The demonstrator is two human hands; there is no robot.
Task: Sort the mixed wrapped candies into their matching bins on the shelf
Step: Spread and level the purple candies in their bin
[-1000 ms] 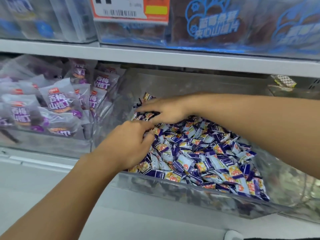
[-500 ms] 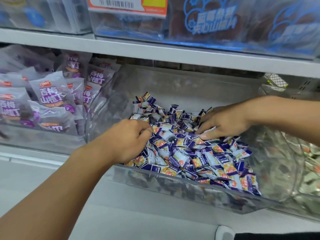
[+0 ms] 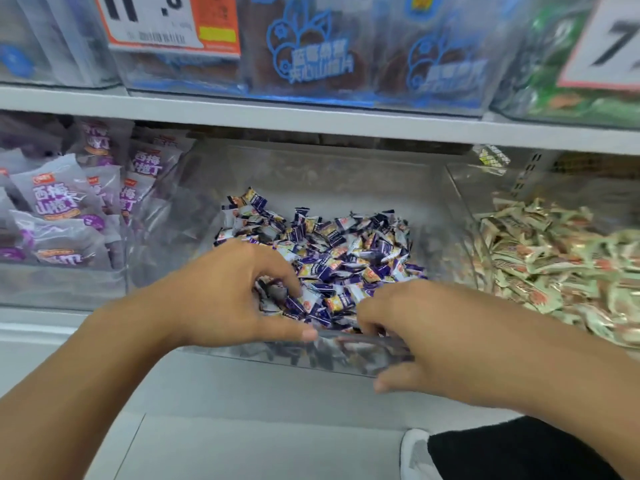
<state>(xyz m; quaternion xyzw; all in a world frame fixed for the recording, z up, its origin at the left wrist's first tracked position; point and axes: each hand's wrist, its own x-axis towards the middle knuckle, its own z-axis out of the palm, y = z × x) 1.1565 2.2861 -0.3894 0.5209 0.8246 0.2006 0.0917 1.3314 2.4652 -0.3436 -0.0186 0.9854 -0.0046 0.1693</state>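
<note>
Two shelf levels fill the head view: a pale shelf board (image 3: 311, 123) above, clear bins below. Purple-and-white wrapped candies (image 3: 346, 251) heap in the middle clear bin (image 3: 311, 174) (greenish ones fill its right neighbour). The left hand (image 3: 221, 292) curls its fingers into the heap at the front wall; the right hand (image 3: 426, 334) hooks over that wall, grip blurred.

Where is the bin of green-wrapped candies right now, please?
In the head view, the green-wrapped candies fill the rightmost bin, beside the clear bin of purple candies.
</note>
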